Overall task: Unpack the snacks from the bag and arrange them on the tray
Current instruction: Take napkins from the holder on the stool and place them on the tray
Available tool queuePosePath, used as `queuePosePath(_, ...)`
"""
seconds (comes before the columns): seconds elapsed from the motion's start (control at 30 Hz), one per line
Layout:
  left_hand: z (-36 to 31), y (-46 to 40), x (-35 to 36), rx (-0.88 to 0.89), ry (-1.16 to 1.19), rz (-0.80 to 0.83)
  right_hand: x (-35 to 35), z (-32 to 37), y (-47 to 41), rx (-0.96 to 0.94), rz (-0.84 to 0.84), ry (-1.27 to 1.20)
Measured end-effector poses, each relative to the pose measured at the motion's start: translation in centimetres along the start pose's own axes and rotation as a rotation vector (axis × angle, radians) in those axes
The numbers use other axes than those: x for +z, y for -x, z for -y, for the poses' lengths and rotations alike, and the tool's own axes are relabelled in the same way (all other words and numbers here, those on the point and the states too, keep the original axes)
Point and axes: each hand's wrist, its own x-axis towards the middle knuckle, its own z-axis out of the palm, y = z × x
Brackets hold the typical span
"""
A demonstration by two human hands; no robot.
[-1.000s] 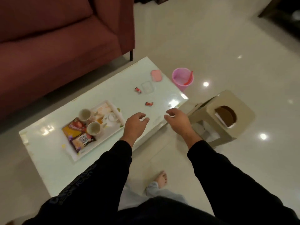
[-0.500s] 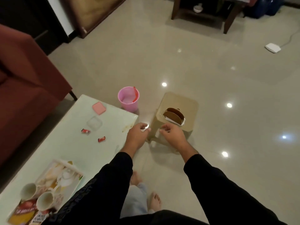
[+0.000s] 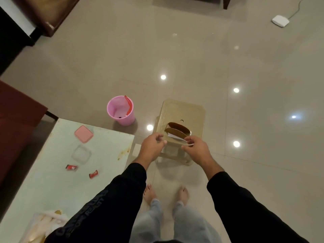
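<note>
A brown paper bag stands open on a beige plastic stool on the floor in front of me. My left hand and my right hand are both at the stool's near rim, just below the bag, with fingers curled over the rim. What the bag holds is hidden. The white tray shows only as a corner at the lower left of the pale table, partly behind my left sleeve. Two small red-wrapped sweets lie loose on the table.
A pink lid and a clear square container lie on the table's far end. A pink bucket stands on the floor between table and stool. A red sofa is at the left. My bare feet stand below the stool.
My view has swung from the table and tray to the stool with the bag. Both hands have moved from above the table's edge to the stool's near rim and closed on it.
</note>
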Motion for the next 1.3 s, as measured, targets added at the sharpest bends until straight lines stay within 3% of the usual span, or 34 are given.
queuePosePath(0.4,2.1,-14.0,7.0,-0.091,-0.026,-0.005,2.4,-4.8,-15.8,-0.077,0.053,0.333)
queuePosePath(0.63,3.6,-19.8,10.8,-0.030,-0.159,-0.067,5.2,-7.3,-20.9,-0.188,0.113,0.446)
queuePosePath(0.9,5.4,-21.5,12.7,0.027,-0.268,-0.063,6.5,-8.8,-22.5,-0.304,0.085,0.433)
queuePosePath(1.3,5.9,-20.0,10.1,-0.012,-0.210,-0.170,4.6,-5.5,-21.9,-0.448,0.099,0.450)
